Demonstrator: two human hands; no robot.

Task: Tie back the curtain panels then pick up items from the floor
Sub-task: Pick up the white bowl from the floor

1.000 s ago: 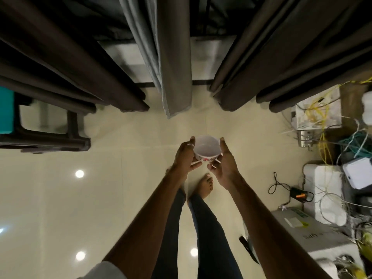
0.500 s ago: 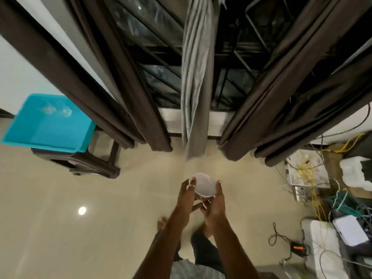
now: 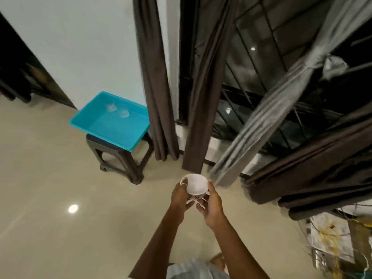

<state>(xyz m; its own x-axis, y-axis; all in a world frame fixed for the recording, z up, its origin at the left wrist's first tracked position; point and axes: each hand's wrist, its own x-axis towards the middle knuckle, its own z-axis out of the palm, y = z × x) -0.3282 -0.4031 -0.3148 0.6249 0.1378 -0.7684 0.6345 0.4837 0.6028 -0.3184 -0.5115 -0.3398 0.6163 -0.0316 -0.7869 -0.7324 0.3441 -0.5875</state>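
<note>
Both hands, left [image 3: 179,195] & right [image 3: 211,204], cup white teacup [image 3: 196,186].

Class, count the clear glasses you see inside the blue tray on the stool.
2: one glass near the tray's far wall, the other just right of it. Both look blurred; nothing else seems hidden there.

White cup [image 3: 196,186] held above the floor; curtains tied back.
The cup is upright, mouth up, with a small dark print near its base. Dark brown curtains [image 3: 155,81] hang in gathered folds; a grey curtain [image 3: 281,109] is knotted partway up.
</note>
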